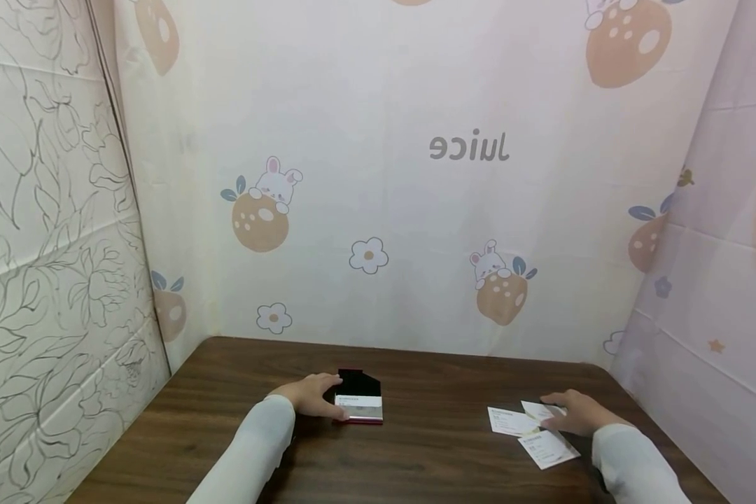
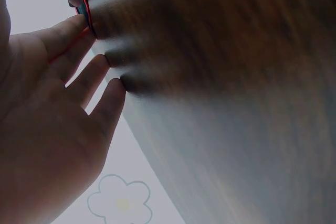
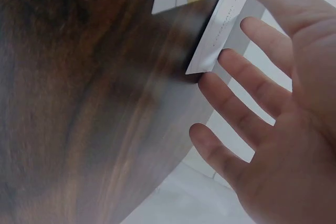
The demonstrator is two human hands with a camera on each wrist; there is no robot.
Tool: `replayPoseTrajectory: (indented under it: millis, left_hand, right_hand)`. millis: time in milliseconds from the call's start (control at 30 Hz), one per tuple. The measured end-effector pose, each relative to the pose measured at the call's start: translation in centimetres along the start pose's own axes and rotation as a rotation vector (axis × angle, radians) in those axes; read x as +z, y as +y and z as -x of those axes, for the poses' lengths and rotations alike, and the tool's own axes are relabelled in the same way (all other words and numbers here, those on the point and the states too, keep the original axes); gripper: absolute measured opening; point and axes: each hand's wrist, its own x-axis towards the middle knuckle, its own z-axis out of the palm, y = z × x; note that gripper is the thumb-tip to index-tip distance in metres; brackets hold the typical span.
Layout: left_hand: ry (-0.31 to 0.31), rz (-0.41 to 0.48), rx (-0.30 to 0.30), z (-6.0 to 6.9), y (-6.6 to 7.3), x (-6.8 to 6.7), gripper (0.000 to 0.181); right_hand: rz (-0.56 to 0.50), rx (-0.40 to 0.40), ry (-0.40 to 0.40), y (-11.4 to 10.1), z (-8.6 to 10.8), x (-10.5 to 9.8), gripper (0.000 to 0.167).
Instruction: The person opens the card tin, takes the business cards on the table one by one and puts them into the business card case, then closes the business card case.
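Observation:
On the left of the table a black card case [image 1: 360, 383] lies open, with a white card [image 1: 359, 401] in its near part and a red edge. My left hand [image 1: 311, 395] holds the case at its left side, thumb by the near edge and a finger by the far part. Over on the right, three white printed business cards lie close together: a left card [image 1: 510, 421], a near card [image 1: 548, 449] and a far card [image 1: 532, 409]. My right hand [image 1: 582, 413] holds the far card between thumb and fingers, partly covering it.
The brown wood-grain table [image 1: 435, 448] stretches between the two hands. Behind it hangs a pale curtain [image 1: 378, 196] with fruit, rabbit and flower prints. A flower-patterned sheet [image 1: 57, 210] closes off the left side, and another printed sheet [image 1: 718, 280] the right.

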Motion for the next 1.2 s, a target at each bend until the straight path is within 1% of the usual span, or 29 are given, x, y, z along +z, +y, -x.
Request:
replayPoseTrajectory:
  millis: [133, 300, 467, 567, 700, 800, 933, 1000, 1200]
  left_hand:
    - [0.001, 0.001, 0.002, -0.1, 0.0, 0.0, 0.083]
    - [-0.001, 0.004, -0.001, 0.0, 0.1, -0.1, 0.083]
    - [-0.003, 0.003, 0.001, 0.0, 0.0, -0.2, 0.082]
    - [-0.004, 0.005, 0.003, -0.1, -0.1, -0.3, 0.082]
    - [-0.013, 0.015, 0.008, -0.1, -0.1, -0.4, 0.083]
    - [-0.021, 0.016, 0.018, -0.1, -0.1, -0.3, 0.086]
    - [-0.021, 0.015, 0.024, -0.1, -0.2, -0.2, 0.087]
    - [-0.017, 0.019, 0.019, -0.1, -0.1, -0.3, 0.086]
    - [-0.004, 0.008, -0.006, -0.2, -0.1, -0.2, 0.082]
  right_hand:
    - [0.007, -0.012, 0.025, 0.2, -0.2, 0.0, 0.066]
    - [0.0, -0.018, 0.032, 0.1, -0.2, -0.1, 0.056]
    - [0.0, -0.017, 0.006, -0.1, -0.7, -0.4, 0.047]
    - [0.002, 0.011, -0.019, 0.1, -1.4, -0.6, 0.044]
    - [0.018, 0.068, -0.037, 0.4, -2.3, -0.5, 0.046]
    - [0.03, 0.092, -0.039, 0.6, -2.5, -0.4, 0.048]
    - [0.025, 0.104, -0.037, 0.7, -2.6, -0.4, 0.049]
    - [0.016, 0.094, -0.039, 0.7, -2.5, -0.5, 0.05]
    - [-0.064, 0.091, -0.045, 0.4, -2.1, -0.8, 0.056]
